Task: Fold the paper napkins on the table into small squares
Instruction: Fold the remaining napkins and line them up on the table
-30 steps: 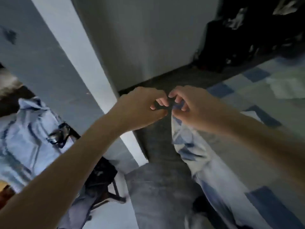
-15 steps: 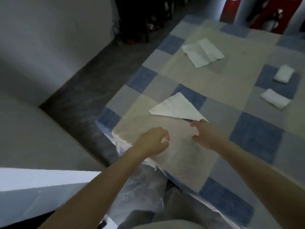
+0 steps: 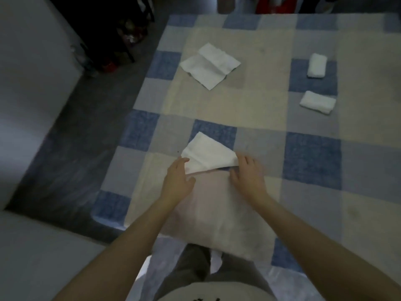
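Observation:
A white paper napkin (image 3: 206, 154) lies partly folded near the front of the checked tablecloth (image 3: 312, 157). Its near edge is raised a little, with a shadow under it. My left hand (image 3: 176, 181) pinches the napkin's near left corner. My right hand (image 3: 248, 172) pinches its near right corner, fingers on top and thumb below. Further back, a second napkin (image 3: 209, 65) lies half open and creased. Two small folded napkins (image 3: 317, 65) (image 3: 318, 102) sit at the right.
The table's left edge drops to a dark floor (image 3: 71, 135). Dark furniture (image 3: 104, 29) stands at the back left, and red objects (image 3: 267, 4) stand behind the table. A pale wall (image 3: 26, 61) is at the left.
The view swung from the floor and tablecloth edge onto the table top. Both hands moved from the cloth's edge to the near napkin and took hold of its near corners.

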Motion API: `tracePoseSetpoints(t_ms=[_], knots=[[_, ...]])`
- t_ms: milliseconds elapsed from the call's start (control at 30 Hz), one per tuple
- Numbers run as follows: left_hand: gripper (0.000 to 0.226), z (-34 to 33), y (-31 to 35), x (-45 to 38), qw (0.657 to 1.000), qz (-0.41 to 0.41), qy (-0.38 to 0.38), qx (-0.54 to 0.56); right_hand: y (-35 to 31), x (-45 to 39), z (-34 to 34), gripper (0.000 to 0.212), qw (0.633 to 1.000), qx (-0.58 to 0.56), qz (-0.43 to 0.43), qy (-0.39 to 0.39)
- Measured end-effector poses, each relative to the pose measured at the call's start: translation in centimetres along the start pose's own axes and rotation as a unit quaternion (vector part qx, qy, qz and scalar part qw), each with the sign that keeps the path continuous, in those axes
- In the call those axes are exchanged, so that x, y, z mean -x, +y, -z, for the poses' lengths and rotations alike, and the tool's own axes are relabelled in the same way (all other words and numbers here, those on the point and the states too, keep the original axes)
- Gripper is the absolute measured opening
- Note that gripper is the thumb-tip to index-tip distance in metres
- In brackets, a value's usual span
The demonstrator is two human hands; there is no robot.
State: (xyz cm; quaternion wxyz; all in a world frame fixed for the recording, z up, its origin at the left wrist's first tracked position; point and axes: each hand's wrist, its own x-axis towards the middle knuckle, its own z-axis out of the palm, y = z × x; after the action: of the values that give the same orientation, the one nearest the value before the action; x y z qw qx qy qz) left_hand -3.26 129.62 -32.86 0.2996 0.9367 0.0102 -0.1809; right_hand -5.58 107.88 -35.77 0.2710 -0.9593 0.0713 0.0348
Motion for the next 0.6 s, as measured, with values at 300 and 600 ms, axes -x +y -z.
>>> tracePoseSetpoints(t_ms=[300,600], knots=[[0.033,1.8,-1.8,-3.5,0.997,0.003,0.002,0.077,-2.1,0.5,0.4,0.022,0.992,-0.031,-0.115,-0.049],[0.039,2.4,2.7,-4.2,0.866,-0.490,-0.050,-0.084,-6.7,5.8,3.3,0.021,0.990,0.070,0.074,0.102]])
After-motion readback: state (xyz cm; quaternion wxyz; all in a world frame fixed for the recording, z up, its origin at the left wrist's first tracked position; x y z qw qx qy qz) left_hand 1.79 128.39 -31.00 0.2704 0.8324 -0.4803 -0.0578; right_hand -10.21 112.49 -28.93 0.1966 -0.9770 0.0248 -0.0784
